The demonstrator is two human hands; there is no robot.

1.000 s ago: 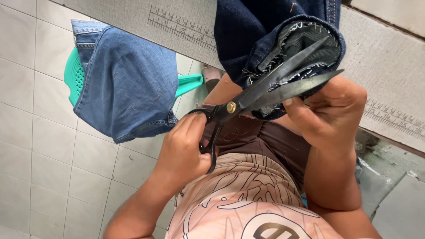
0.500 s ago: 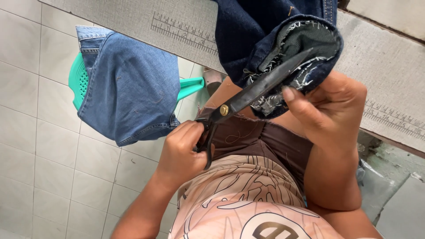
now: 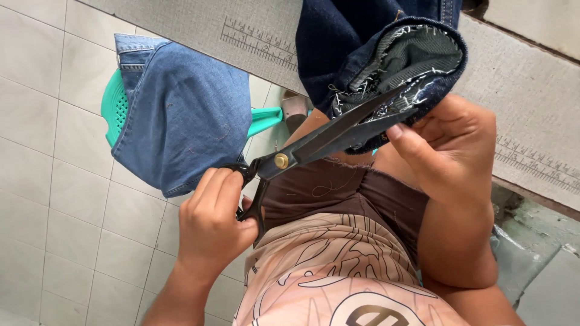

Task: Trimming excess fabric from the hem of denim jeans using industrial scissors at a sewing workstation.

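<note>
Person: seen from above, in a patterned peach shirt (image 3: 326, 271) and brown shorts (image 3: 356, 193), nearest the camera.
Left hand: the left hand (image 3: 211, 220) is wrapped round the dark handles of the black scissors (image 3: 320, 142), fingers through the loops, low and left of centre.
Scissors: blades nearly together, slanting up and right from a brass pivot, tips at the frayed hem.
Right hand: the right hand (image 3: 450, 145) pinches the dark denim hem (image 3: 402, 66), thumb touching the lower blade.
Dark denim: the trouser leg hangs off the grey bench (image 3: 531, 90), its raw edge turned out, pale threads showing.
Far left: a lighter blue denim piece (image 3: 181, 115) drapes over a green plastic stool (image 3: 115, 108) on the pale tiled floor (image 3: 54, 181).
Bench: printed ruler marks run along its edge.
</note>
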